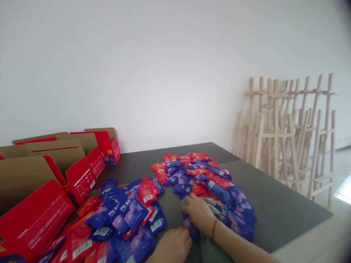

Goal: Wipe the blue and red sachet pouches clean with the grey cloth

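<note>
My right hand [200, 213], with a red string on its wrist, is closed at the left edge of the right-hand pile of blue pouches [237, 221]. A small translucent edge shows at its fingertips; what it grips is unclear. My left hand [174, 245] lies lower and to the left, fingers curled together, its fingertips close to a blue pouch [191, 227]; its grip is hidden. Pale grey material [212, 204] shows just behind my right hand. Left of my hands, another pile mixes blue pouches [133, 212] and red pouches [148, 190].
Open red cardboard boxes [82, 179] with brown insides line the left side of the dark table [276, 204]. More red and blue packets [181, 171] spread toward the back. Wooden easels [275, 135] stand beyond the right edge, against a white wall [164, 73].
</note>
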Tool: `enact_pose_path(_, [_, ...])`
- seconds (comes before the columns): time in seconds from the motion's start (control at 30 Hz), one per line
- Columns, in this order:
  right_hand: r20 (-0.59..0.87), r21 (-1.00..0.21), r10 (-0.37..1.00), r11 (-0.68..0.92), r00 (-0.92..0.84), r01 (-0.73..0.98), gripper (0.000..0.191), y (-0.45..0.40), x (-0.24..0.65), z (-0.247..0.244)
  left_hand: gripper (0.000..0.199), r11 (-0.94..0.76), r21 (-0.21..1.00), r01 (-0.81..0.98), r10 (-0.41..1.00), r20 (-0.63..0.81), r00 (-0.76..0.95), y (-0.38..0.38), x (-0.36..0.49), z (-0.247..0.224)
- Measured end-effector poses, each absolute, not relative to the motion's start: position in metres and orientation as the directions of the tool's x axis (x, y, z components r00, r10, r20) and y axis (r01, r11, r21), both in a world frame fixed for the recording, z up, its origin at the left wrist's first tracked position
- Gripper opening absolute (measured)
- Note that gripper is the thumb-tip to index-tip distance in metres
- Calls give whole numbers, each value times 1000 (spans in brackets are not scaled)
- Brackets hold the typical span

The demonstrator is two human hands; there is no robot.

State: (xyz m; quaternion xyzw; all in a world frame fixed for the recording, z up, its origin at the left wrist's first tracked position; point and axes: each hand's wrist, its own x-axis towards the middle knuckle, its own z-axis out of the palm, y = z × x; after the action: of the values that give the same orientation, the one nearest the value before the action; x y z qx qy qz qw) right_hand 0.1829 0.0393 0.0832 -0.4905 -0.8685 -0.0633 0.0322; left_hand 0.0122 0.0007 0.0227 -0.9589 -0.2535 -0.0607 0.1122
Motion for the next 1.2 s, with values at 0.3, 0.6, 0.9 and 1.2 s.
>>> enact_pose_path(0.3, [216,-52,823,547,-525,835,17,-24,196,52,9,-833,-105,544,505,257,824,-5,11,26])
enact_pose_path(0.6, [89,-104,922,384,-376,917,28,12,201,91,16,-843,-85,531,516,150,843,-11,9,45])
enact_pose_path(0.9, [122,-164,921,387,-371,907,37,-25,200,73,13,-829,-37,557,549,129,826,-13,9,51])
enact_pose_path(1.2, [87,-170,926,377,-367,911,27,-26,199,80,11,-823,-32,568,559,134,818,-13,12,52])
